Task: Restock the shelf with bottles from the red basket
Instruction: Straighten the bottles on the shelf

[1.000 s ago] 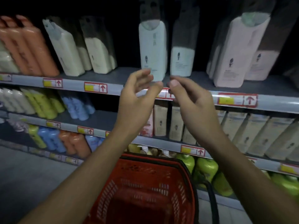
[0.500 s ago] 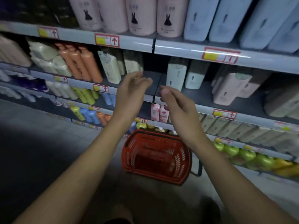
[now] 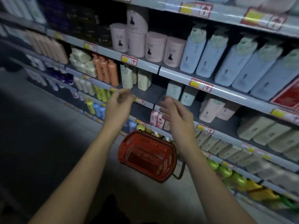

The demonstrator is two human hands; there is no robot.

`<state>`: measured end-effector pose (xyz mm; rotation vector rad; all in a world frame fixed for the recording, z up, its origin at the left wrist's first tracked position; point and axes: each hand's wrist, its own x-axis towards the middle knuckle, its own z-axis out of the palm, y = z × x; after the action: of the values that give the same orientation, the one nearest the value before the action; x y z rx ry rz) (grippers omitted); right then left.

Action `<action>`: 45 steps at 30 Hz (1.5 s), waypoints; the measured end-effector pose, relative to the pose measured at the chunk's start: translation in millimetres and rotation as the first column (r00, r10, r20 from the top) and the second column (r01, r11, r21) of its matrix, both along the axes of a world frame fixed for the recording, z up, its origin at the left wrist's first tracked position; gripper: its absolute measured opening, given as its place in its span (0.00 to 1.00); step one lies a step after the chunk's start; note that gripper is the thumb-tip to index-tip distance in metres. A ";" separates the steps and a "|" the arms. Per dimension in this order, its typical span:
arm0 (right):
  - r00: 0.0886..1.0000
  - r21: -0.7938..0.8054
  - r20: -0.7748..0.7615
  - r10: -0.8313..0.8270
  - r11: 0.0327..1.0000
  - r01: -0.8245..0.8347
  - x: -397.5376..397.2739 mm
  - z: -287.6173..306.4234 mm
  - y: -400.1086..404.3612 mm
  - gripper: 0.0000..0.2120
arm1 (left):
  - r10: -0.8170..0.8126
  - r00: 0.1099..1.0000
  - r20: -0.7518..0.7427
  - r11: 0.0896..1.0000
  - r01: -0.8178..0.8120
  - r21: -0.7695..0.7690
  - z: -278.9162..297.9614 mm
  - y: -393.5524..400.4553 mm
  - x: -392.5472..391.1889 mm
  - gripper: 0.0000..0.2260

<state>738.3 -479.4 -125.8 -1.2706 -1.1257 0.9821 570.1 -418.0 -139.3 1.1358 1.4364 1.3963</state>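
Both the left hand (image 3: pixel 119 102) and right hand (image 3: pixel 176 113) are hanging loose and holding nothing above the red basket (image 3: pixel 148 156) mid-frame, and the writing on the shelf (image 3: pixel 174 73) tags is too blurry to read.

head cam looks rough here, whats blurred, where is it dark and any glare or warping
Head view: motion blur smears the price tags on the top rail and the fingers of the left hand; the floor on the left falls into deep shadow; a bright glare streak runs along the shelf edge; wide-angle warping tilts and bows the shelves; the red basket stays fairly legible.
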 end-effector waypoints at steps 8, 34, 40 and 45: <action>0.998 -0.013 0.029 0.047 0.999 -0.047 7.4 -18.5 -5.8 0.11 | 0.107 0.991 0.084 0.994 -0.108 0.009 -11.9 -34.4 -11.4 0.11; 0.971 0.157 0.107 -0.216 0.968 0.198 -119.1 -289.1 407.7 0.19 | 0.059 0.998 -0.028 0.969 -0.051 0.243 -294.7 403.5 -93.1 0.15; 0.951 0.172 0.131 -0.279 0.951 0.255 -113.9 -318.2 435.4 0.20 | 0.078 0.989 -0.126 0.981 -0.054 0.187 -328.4 445.1 -78.6 0.22; 0.947 0.182 0.081 -0.312 0.938 0.294 -111.5 -326.4 444.2 0.19 | 0.177 0.882 -0.436 0.976 -0.100 0.193 -336.6 465.2 -71.3 0.34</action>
<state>626.9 -35.3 -452.1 -1.3244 -1.0331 0.5807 498.8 47.2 -475.9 1.5697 1.7799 1.4296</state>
